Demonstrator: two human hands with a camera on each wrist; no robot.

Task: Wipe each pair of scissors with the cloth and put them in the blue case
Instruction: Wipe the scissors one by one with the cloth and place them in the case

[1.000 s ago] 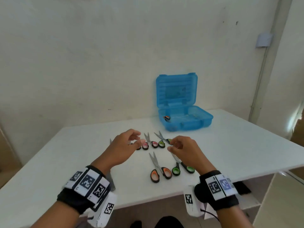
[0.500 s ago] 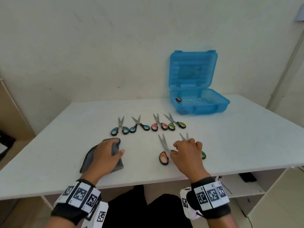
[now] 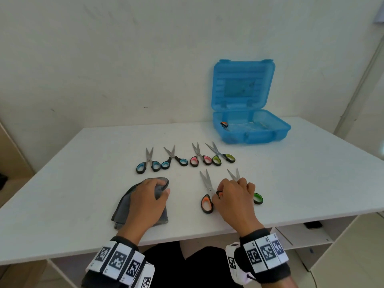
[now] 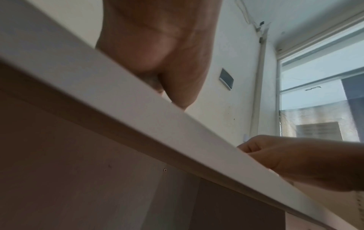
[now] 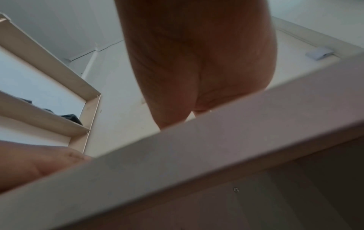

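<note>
My left hand (image 3: 163, 187) lies on the grey cloth (image 3: 121, 213) near the table's front edge, fingers and thumb curled round its bunched far end. To the right, my right hand (image 3: 223, 189) covers two pairs of scissors. Its thumb and forefinger pinch a handle of the orange-handled scissors (image 3: 206, 202). The green-handled scissors (image 3: 258, 198) lie partly under its fingers. The blue case (image 3: 276, 132) stands open at the back right, with one orange-handled pair (image 3: 224, 124) inside. Both wrist views show only my palms above the table edge.
Behind my hands lies a row of scissors: two blue-handled pairs (image 3: 148, 164) (image 3: 174, 159), a pink pair (image 3: 200, 159) and a green pair (image 3: 223, 157). The white table (image 3: 311, 173) meets the wall at the back. Open shelves (image 3: 301, 235) sit under its right side.
Both hands came down from mid-air to the table. The left landed on the cloth and now bunches it. The right settled over the front scissors and took the orange handle.
</note>
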